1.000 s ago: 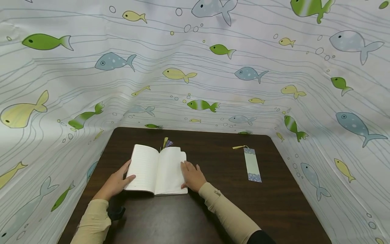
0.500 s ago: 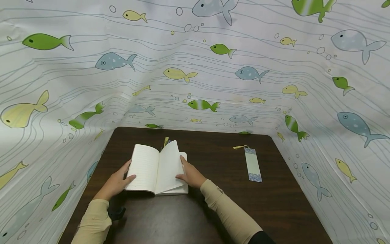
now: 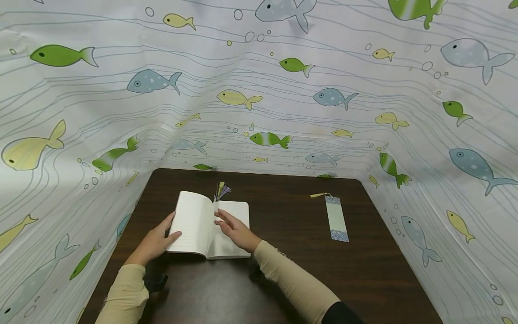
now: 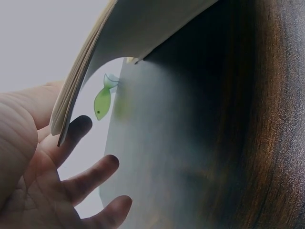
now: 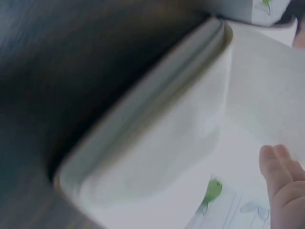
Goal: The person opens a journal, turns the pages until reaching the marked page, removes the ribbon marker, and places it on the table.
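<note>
An open notebook [image 3: 192, 225] lies on the dark table, its left half raised. At its left edge my left hand [image 3: 151, 243] grips that half, thumb on the lined page and fingers behind it. The left wrist view shows the page block [image 4: 83, 76] between thumb and fingers, the other fingers spread. My right hand [image 3: 236, 231] is over the right page near the fold, its fingers fairly straight and pinching nothing visible. Touch with the page cannot be told. In the right wrist view its fingers [image 5: 281, 176] show beside the blurred notebook. Yellow and purple tassels [image 3: 222, 191] stick out at the notebook's top.
A bookmark [image 3: 336, 218] with blue patterned ends and a yellow tassel lies on the table [image 3: 291, 225] to the right. A white fish-patterned sheet [image 3: 275, 117] surrounds the table at the back and sides.
My right hand has moved left from the notebook's right edge to near the fold, turning a page over to the left. The tassels are uncovered again. My left hand keeps its hold.
</note>
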Tool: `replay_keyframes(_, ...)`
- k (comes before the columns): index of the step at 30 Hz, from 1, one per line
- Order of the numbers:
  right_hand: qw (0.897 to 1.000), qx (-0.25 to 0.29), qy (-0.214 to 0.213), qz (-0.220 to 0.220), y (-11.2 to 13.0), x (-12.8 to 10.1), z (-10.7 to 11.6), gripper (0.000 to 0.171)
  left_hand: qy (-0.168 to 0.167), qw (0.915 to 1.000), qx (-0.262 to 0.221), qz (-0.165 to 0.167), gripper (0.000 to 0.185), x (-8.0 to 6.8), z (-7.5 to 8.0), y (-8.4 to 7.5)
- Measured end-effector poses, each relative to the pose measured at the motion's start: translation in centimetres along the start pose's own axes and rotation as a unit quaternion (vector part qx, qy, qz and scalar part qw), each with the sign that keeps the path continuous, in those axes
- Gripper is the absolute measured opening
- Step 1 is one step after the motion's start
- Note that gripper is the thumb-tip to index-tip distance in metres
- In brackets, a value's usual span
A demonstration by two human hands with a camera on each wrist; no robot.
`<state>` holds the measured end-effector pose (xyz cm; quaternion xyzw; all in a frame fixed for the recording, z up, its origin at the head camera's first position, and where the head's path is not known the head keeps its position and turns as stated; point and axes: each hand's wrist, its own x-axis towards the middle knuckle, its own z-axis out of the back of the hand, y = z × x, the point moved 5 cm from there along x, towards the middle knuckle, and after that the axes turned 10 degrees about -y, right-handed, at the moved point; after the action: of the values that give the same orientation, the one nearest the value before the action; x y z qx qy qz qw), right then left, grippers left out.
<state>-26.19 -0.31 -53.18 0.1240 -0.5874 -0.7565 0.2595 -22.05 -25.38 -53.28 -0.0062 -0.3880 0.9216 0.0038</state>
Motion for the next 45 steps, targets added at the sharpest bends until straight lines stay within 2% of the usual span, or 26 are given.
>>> replay_keyframes(2, 0.999, -0.041, 0.024, 0.013, -0.1, 0.1, -1.1, 0.056, 0.001, 1.0000, 0.000, 0.002, 0.083, 0.0, 0.0, 0.0)
replay_keyframes(4, 0.992, -0.113, 0.043, 0.028, -0.3, 0.1, -2.1, 0.055, 0.002, 1.0000, 0.000, 0.002, 0.081, 0.0, 0.0, 0.0)
replay_keyframes(6, 0.979, -0.189, 0.065, 0.047, -0.6, 0.0, -3.1, 0.054, 0.003, 1.0000, -0.001, 0.002, 0.077, 0.0, 0.0, 0.0)
replay_keyframes(8, 0.959, -0.259, 0.091, 0.067, -1.0, -0.2, -4.0, 0.057, 0.001, 1.0000, -0.006, 0.004, 0.071, -0.1, -0.1, -0.1)
replay_keyframes(10, 0.942, -0.307, 0.113, 0.077, -1.3, -0.4, -4.7, 0.060, 0.002, 0.9998, -0.017, 0.008, 0.066, -0.1, 0.0, -0.1)
replay_keyframes(13, 0.925, -0.346, 0.133, 0.078, -1.6, -0.7, -5.2, 0.064, 0.000, 0.9993, -0.037, 0.013, 0.064, -0.1, 0.1, -0.1)
replay_keyframes(18, 0.920, -0.358, 0.137, 0.077, -1.5, -0.7, -5.3, 0.066, -0.003, 0.9996, -0.027, -0.005, 0.074, -0.1, 0.2, -0.2)
replay_keyframes(21, 0.915, -0.375, 0.125, 0.080, -1.8, -0.7, -5.0, 0.068, -0.006, 0.9997, -0.012, -0.018, 0.082, -0.2, 0.1, -0.1)
replay_keyframes(24, 0.896, -0.425, 0.106, 0.077, -2.5, -0.9, -4.1, 0.071, -0.008, 0.9998, -0.009, -0.018, 0.084, -0.2, 0.1, 0.1)
replay_keyframes(27, 0.867, -0.484, 0.097, 0.064, -3.6, -1.5, -2.4, 0.076, -0.009, 0.9998, -0.005, -0.017, 0.085, -0.2, 0.0, 0.2)
replay_keyframes(29, 0.857, -0.503, 0.102, 0.046, -4.2, -1.9, -0.9, 0.079, -0.008, 0.9998, -0.005, -0.019, 0.087, -0.1, 0.0, 0.2)
replay_keyframes(31, 0.855, -0.507, 0.102, 0.030, -4.8, -2.2, 0.6, 0.081, -0.009, 0.9997, -0.003, -0.021, 0.088, 0.1, 0.1, 0.1)
replay_keyframes(35, 0.875, -0.474, 0.094, -0.019, -5.3, -2.9, 3.3, 0.086, -0.008, 0.9996, 0.004, -0.026, 0.091, 0.3, 0.2, 0.2)
replay_keyframes(38, 0.881, -0.465, 0.086, -0.030, -5.5, -3.2, 4.2, 0.088, -0.004, 0.9995, 0.014, -0.026, 0.089, 0.2, 0.1, 0.3)
replay_keyframes(45, 0.851, -0.522, 0.053, 0.014, -5.5, -3.3, 4.1, 0.079, 0.008, 0.9995, 0.025, -0.019, 0.084, 0.1, -0.2, 0.6)
